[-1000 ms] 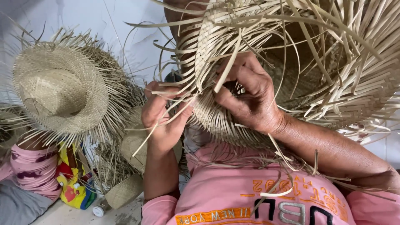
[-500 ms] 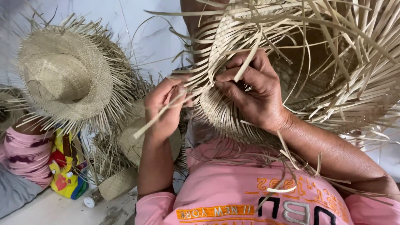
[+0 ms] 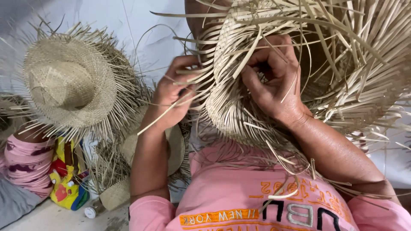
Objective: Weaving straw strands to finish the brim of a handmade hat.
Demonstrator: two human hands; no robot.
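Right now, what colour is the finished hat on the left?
Pale straw beige, with a frayed fringe of loose strands, on the finished hat. Head view shows it best.

left hand (image 3: 171, 96) raised, right hand (image 3: 274, 81) higher on hat (image 3: 239, 107)

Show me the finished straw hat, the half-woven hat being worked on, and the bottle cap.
finished straw hat (image 3: 70, 85), head view, its crown
half-woven hat (image 3: 229, 107), head view, woven part
bottle cap (image 3: 89, 212), head view, its top

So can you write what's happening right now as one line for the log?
left hand: pinching straw strips | right hand: gripping half-woven straw hat | nearby: finished straw hat at left
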